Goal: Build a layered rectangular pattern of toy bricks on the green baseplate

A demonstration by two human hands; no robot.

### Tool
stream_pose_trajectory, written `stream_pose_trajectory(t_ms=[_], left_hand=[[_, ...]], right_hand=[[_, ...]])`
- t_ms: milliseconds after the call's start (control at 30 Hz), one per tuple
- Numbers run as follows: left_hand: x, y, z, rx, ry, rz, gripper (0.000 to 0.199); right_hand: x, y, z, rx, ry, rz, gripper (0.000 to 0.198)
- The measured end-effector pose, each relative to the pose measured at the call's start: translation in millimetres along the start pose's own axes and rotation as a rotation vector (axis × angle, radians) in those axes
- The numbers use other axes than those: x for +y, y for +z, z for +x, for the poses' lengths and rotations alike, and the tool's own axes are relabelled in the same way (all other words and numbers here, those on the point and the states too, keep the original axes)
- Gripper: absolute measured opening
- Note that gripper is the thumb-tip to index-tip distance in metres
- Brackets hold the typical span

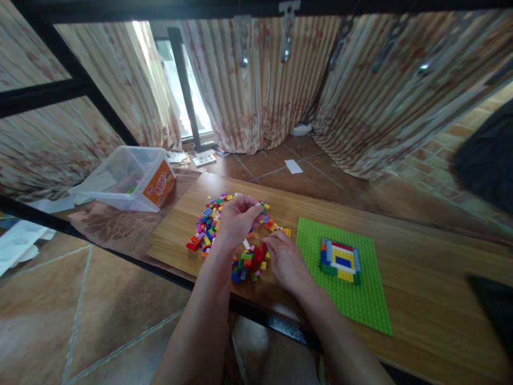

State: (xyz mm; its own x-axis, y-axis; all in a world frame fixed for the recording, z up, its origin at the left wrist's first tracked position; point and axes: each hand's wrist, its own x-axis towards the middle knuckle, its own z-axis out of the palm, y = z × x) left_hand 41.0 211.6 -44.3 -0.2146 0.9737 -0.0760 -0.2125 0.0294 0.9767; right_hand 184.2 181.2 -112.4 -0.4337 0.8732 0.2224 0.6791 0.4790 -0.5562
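A heap of small colourful toy bricks lies on the wooden bench top. Over its far side, my left hand has thumb and fingers pinched together; whatever is between them is too small to make out. My right hand is at the right side of the heap, fingers curled together beside some red bricks; its grip is partly hidden. To the right lies a green baseplate, bearing a low rectangular brick build in blue, yellow, white, red and green.
A clear plastic box with an orange label stands at the left end. A black metal frame bar runs along the near edge. Striped curtains hang behind; a dark object sits at the right.
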Motion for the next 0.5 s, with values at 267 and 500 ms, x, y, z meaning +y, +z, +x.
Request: stream_pose_trajectory(t_ms=[267, 500], left_hand=[[-1, 0, 0, -0.031, 0.016, 0.074, 0.019], [-4, 5, 0, -0.084, 0.030, 0.164, 0.017]], right_hand=[[-5, 1, 0, 0.050, 0.003, -0.005, 0.027], [10, -59, -39, 0.298, 0.144, 0.075, 0.026]])
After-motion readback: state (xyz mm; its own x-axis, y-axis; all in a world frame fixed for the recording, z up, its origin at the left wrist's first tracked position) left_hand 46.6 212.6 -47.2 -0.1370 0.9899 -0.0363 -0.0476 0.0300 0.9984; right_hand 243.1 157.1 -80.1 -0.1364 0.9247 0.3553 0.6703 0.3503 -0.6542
